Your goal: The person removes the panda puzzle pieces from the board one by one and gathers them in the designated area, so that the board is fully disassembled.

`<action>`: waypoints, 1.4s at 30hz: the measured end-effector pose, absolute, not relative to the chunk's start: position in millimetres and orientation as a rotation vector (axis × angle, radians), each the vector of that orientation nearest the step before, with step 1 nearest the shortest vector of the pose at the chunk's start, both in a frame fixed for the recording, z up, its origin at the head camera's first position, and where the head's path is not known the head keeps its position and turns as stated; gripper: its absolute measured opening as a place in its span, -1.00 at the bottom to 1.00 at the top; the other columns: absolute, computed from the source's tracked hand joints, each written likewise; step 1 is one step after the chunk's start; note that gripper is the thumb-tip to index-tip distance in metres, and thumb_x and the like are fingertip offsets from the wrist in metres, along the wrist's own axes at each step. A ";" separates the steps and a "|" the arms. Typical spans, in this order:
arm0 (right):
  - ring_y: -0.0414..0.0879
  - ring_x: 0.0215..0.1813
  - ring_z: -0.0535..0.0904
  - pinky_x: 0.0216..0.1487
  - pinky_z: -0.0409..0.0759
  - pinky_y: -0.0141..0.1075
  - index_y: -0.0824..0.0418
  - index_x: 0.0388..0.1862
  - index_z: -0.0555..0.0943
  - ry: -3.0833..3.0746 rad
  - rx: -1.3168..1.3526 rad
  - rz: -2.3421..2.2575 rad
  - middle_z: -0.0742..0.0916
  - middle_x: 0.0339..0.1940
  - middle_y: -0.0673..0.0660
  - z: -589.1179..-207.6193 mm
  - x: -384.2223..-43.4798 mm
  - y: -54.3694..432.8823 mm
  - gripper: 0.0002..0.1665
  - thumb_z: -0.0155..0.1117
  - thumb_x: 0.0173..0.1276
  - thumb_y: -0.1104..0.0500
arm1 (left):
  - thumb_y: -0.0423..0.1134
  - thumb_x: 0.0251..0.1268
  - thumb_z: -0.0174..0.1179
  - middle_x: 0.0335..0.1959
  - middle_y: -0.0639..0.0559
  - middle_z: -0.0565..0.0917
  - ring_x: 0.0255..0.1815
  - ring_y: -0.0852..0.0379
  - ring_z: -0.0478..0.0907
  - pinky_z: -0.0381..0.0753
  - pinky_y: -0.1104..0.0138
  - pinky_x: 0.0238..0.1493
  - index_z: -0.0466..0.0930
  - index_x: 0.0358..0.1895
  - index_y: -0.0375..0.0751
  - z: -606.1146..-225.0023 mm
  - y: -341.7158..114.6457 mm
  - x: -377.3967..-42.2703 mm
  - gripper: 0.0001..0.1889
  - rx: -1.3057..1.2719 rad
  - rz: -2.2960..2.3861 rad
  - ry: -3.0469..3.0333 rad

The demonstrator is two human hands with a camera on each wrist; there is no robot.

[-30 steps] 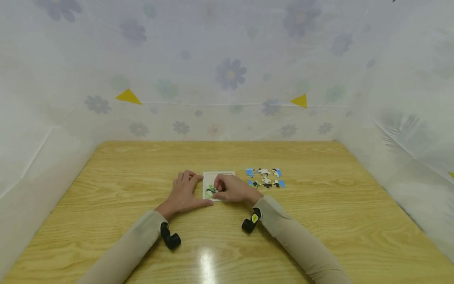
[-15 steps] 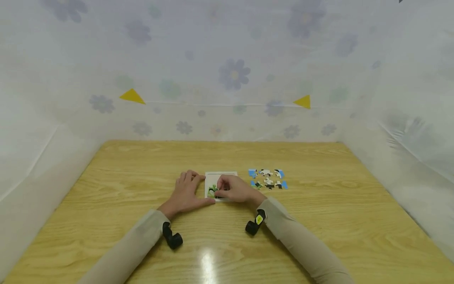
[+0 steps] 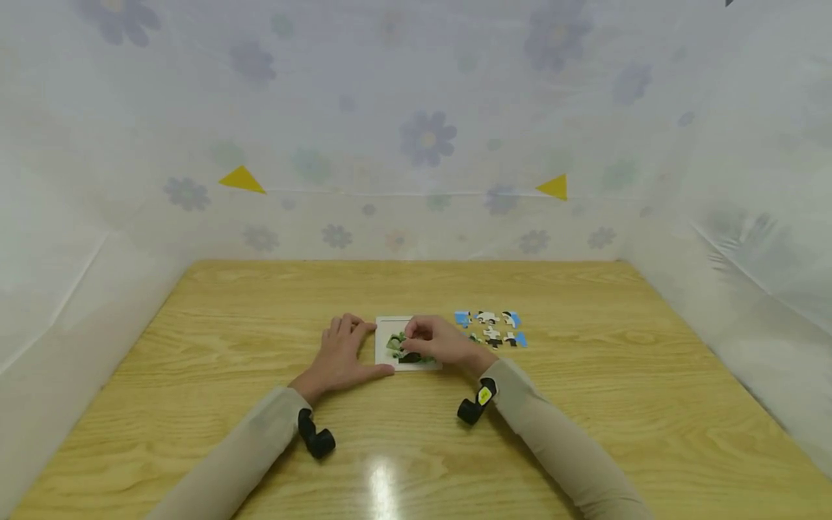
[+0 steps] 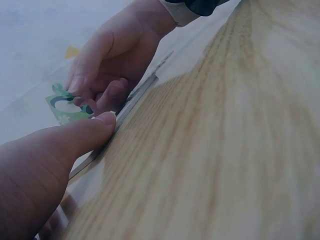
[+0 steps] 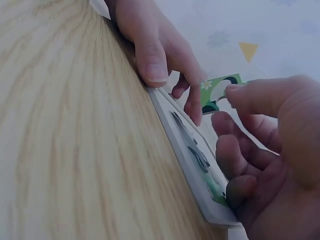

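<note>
In the head view my left hand (image 3: 341, 357) lies spread at the left of a white puzzle tray (image 3: 382, 348), its thumb and forefinger touching the edge. Over the tray my right hand (image 3: 451, 341) pinches a green puzzle piece (image 3: 395, 341) between thumb and fingertips. The right wrist view shows that piece (image 5: 212, 93) raised and tilted, with a white flower and a black-and-white shape on it. Green and dark pieces (image 3: 411, 357) lie along the near side inside the tray, partly hidden by my right hand.
Right of the tray, loose puzzle pieces (image 3: 493, 337) in blue, white and black lie in two rows. The wooden table (image 3: 416, 448) meets pale flowered sheeting (image 3: 429, 217) at the back and sides, marked with yellow triangles (image 3: 243, 179).
The green piece at the tray's near left corner is now lifted in my right hand, which has shifted slightly right and up. Dark and green pieces show beneath it. My left hand stays put.
</note>
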State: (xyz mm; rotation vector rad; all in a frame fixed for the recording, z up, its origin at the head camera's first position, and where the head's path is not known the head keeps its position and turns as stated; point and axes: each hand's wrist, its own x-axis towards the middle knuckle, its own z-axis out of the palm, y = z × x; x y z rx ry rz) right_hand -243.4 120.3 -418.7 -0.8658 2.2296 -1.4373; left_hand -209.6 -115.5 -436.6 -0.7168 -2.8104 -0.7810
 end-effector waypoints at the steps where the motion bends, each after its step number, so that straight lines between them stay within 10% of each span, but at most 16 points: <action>1: -0.16 -0.48 0.42 -0.38 0.42 -0.33 0.29 -0.25 0.52 2.229 -0.855 -1.452 0.58 -0.43 0.08 -419.0 -243.5 121.7 -0.90 0.13 0.45 0.24 | 0.32 -0.05 0.34 0.10 -0.14 0.32 0.03 -0.08 0.21 0.16 0.04 0.01 0.43 0.28 -0.18 -436.6 -115.2 -209.7 -0.13 -0.716 -0.782 -2.810; 32: -0.05 -0.54 0.51 -0.55 0.47 -0.33 0.29 -0.11 0.56 2.506 -0.822 -1.470 0.67 -0.40 0.22 -427.3 -210.6 197.8 -0.87 0.17 0.42 0.27 | 0.32 -0.03 0.32 0.10 -0.11 0.34 0.09 -0.08 0.20 0.15 -0.01 0.09 0.46 0.30 -0.07 -434.0 -114.5 -210.2 -0.17 -0.716 -0.813 -2.833; 42: -0.28 -0.54 0.45 -0.49 0.45 -0.40 0.32 -0.16 0.58 2.676 -0.770 -1.423 0.69 -0.40 0.17 -429.3 -201.7 221.2 -0.88 0.25 0.34 0.32 | 0.32 -0.05 0.34 0.11 -0.12 0.33 0.09 -0.09 0.20 0.15 -0.01 0.09 0.47 0.29 -0.06 -433.6 -114.6 -210.0 -0.18 -0.706 -0.804 -2.834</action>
